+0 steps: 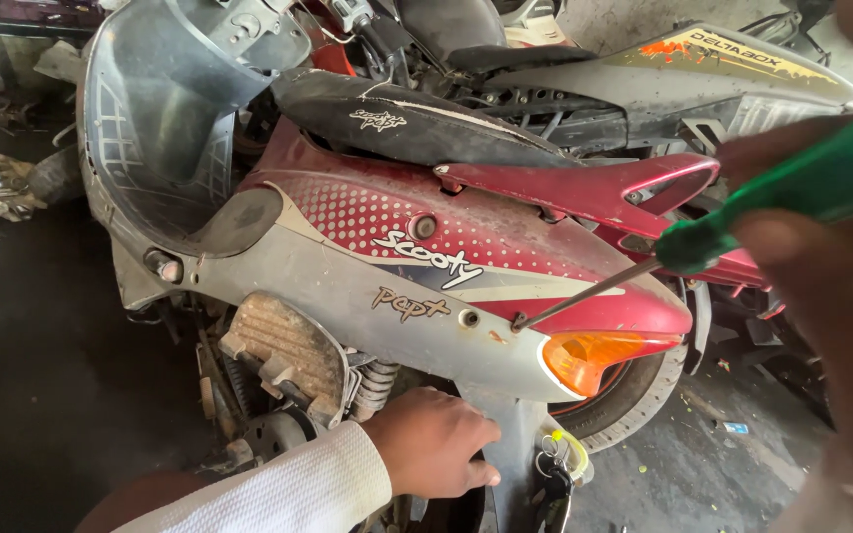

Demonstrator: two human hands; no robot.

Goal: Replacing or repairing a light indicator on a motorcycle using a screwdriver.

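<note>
Screwdriver (pixel 742 212) w/ green handle in right hand (pixel 831 286), tip on the scooter's side panel (pixel 387 286).

Right hand is close to the lens & blurred; fingers (pixel 792 237) wrap shut round the green handle, thumb side towards the camera. From those fingers the metal shaft runs down-left, tip touching a small screw (pixel 518 322) on the red/grey panel, just above-left of the orange tail lamp (pixel 594 357). Left hand (pixel 431 441), white sleeve, sits well below the tip: fingers curled loosely over the panel's lower grey edge, pressed flat-ish on it, holding nothing loose. Just right of those fingers hangs a key bunch (pixel 557 472) w/ a yellow ring. Red grab rail (pixel 594 188) lies above the shaft, black seat (pixel 407 123) behind it.
</note>
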